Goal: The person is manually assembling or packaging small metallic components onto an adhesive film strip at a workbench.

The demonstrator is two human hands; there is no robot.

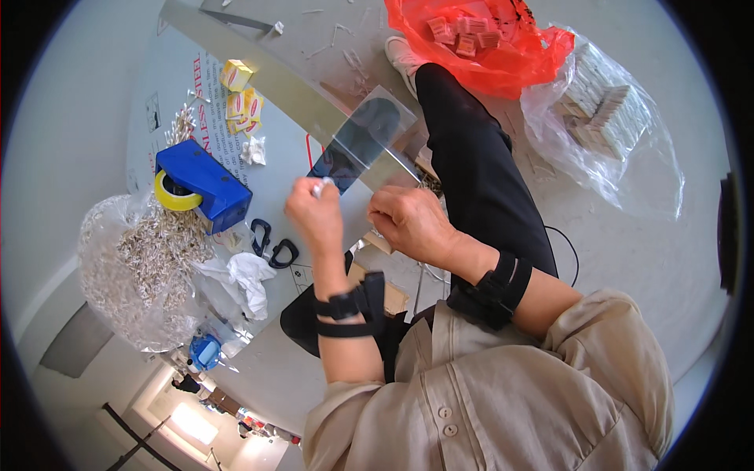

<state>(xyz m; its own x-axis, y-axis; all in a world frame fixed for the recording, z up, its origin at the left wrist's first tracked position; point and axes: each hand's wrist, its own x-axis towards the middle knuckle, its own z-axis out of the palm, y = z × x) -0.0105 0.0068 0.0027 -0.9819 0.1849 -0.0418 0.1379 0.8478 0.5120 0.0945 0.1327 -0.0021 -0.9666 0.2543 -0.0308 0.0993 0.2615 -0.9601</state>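
My left hand (316,216) is closed above the table's near edge, with a small white thing (320,187) pinched at its fingertips; its kind is too small to tell. Just right of it, my right hand (412,224) is closed too, fingers curled under, and whatever they may hold is hidden. Beyond both hands a clear, shiny rectangular sheet (373,129) lies across the table's metal edge. Dark-handled scissors (273,245) rest left of my left hand. Past them sits a blue tape dispenser (206,184) with a yellow roll.
On the table, a clear bag of cotton swabs (161,251) bulges at left, near a crumpled white bag (247,279). Small yellow boxes (237,76) stand farther back. On the floor at right are a red bag (503,67) with pink packs and a clear bag (640,169) of pale stacked packs.
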